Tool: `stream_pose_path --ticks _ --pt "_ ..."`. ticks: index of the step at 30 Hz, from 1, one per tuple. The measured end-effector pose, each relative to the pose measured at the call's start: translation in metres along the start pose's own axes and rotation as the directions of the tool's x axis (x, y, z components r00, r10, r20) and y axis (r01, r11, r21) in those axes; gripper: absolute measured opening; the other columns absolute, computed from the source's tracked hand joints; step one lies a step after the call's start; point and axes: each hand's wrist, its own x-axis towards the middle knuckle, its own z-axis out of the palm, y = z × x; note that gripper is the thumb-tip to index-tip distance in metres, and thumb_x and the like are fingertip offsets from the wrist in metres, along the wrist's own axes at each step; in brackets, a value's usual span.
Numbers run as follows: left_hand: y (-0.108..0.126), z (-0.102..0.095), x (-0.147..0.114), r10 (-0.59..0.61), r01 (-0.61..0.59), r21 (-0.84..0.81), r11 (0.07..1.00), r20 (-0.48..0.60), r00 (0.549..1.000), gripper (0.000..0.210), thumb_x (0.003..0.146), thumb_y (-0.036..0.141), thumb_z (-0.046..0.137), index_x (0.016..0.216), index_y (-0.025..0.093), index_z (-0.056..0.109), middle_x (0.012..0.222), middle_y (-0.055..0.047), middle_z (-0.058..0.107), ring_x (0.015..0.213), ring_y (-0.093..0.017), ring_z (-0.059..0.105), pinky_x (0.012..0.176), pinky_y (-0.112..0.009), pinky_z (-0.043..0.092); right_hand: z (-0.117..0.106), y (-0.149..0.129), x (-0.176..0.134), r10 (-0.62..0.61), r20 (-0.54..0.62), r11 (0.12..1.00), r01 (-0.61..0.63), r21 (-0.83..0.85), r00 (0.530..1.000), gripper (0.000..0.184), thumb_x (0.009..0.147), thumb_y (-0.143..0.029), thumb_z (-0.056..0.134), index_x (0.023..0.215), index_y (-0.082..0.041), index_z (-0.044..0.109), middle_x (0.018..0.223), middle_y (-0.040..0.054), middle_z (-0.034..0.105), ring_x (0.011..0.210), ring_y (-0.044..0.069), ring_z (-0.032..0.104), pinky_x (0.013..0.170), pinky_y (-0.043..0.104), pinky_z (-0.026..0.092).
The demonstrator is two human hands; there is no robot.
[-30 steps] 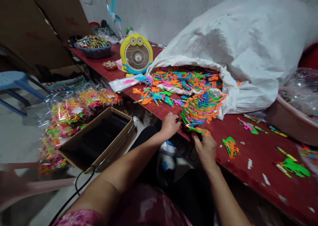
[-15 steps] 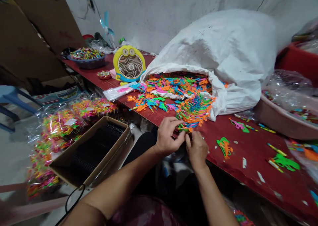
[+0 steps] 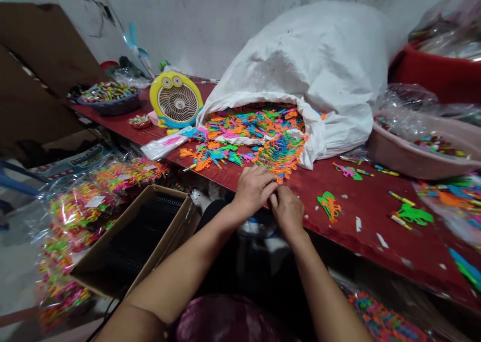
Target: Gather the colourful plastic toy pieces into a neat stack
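My left hand [image 3: 252, 187] is closed at the near edge of a dense row of small plastic toy pieces [image 3: 281, 154], orange, green and blue. Beside it, my right hand [image 3: 287, 211] is closed too, its fingertips meeting the left ones. Whatever is pinched between them is hidden by the fingers. The row of pieces runs back to the mouth of a large white sack [image 3: 319, 76], where more loose pieces [image 3: 259, 121] spill out. Other pieces [image 3: 218, 154] lie left of the row.
A yellow fan [image 3: 176, 101] stands left of the sack on the red table [image 3: 353, 237]. At right are a pink basin [image 3: 406, 154] and scattered pieces [image 3: 329, 206]. An open carton [image 3: 150, 242] holding black items and bagged colourful goods [image 3: 82, 197] sit lower left.
The view has turned a little to the right, so the table things shift left. My left fingers have curled in from over the row, closer to the right fingertips.
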Motion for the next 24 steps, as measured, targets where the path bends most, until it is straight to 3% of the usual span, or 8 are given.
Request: stream_pose_path --ticks 4,7,11,15,20,24 --pt "-0.002 -0.001 0.007 0.030 -0.030 -0.001 1.000 0.014 0.999 0.015 0.092 0.029 0.059 0.091 0.020 0.071 0.091 -0.004 0.067 0.092 -0.019 0.058 0.083 -0.032 0.038 -0.001 -0.002 0.006 0.062 0.086 0.998 -0.064 0.024 0.994 0.019 0.093 -0.029 0.048 0.097 -0.017 0.063 0.084 0.0088 0.065 0.069 0.019 0.055 0.059 0.029 0.026" --pt "-0.004 -0.004 0.010 0.038 -0.039 0.015 0.999 0.031 0.999 0.015 0.092 0.029 0.059 0.088 0.020 0.070 0.087 -0.003 0.066 0.089 -0.018 0.058 0.081 -0.031 0.038 0.003 0.001 0.007 0.081 0.070 0.992 -0.087 0.093 0.994 0.019 0.092 -0.031 0.048 0.095 -0.018 0.062 0.084 0.0083 0.066 0.068 0.018 0.055 0.059 0.028 0.027" --pt "-0.009 -0.007 0.013 0.022 -0.024 0.038 0.999 0.055 0.998 0.017 0.092 0.031 0.059 0.085 0.021 0.070 0.085 -0.003 0.066 0.088 -0.018 0.059 0.081 -0.030 0.038 0.012 0.017 0.006 0.036 0.018 0.928 -0.040 0.370 0.999 0.014 0.086 -0.031 0.051 0.085 -0.018 0.058 0.074 0.0031 0.060 0.065 0.016 0.052 0.061 0.026 0.033" --pt "-0.014 -0.006 0.017 0.032 -0.035 0.039 0.999 0.070 0.997 0.020 0.092 0.034 0.058 0.086 0.020 0.071 0.087 -0.004 0.067 0.087 -0.018 0.059 0.079 -0.029 0.039 0.015 0.033 0.007 0.061 0.068 0.817 -0.089 0.570 0.996 0.015 0.077 -0.030 0.053 0.083 -0.017 0.058 0.068 0.0002 0.056 0.061 0.014 0.050 0.061 0.026 0.038" --pt "-0.014 -0.008 0.022 0.051 -0.063 0.121 0.991 0.098 0.994 0.020 0.092 0.035 0.058 0.087 0.020 0.071 0.087 -0.004 0.067 0.086 -0.019 0.059 0.076 -0.030 0.038 0.013 0.035 0.011 0.063 0.121 0.821 -0.120 0.558 0.991 0.020 0.075 -0.031 0.054 0.085 -0.016 0.064 0.069 0.0010 0.059 0.061 0.014 0.051 0.061 0.025 0.038" --pt "-0.011 -0.009 0.025 0.061 -0.077 0.166 0.983 0.100 0.993 0.017 0.091 0.032 0.060 0.084 0.020 0.069 0.085 -0.004 0.066 0.083 -0.019 0.059 0.074 -0.030 0.039 0.014 0.026 0.011 0.050 0.043 0.873 -0.064 0.484 0.998 0.022 0.082 -0.035 0.056 0.087 -0.016 0.066 0.072 0.0023 0.061 0.064 0.015 0.053 0.060 0.025 0.035"
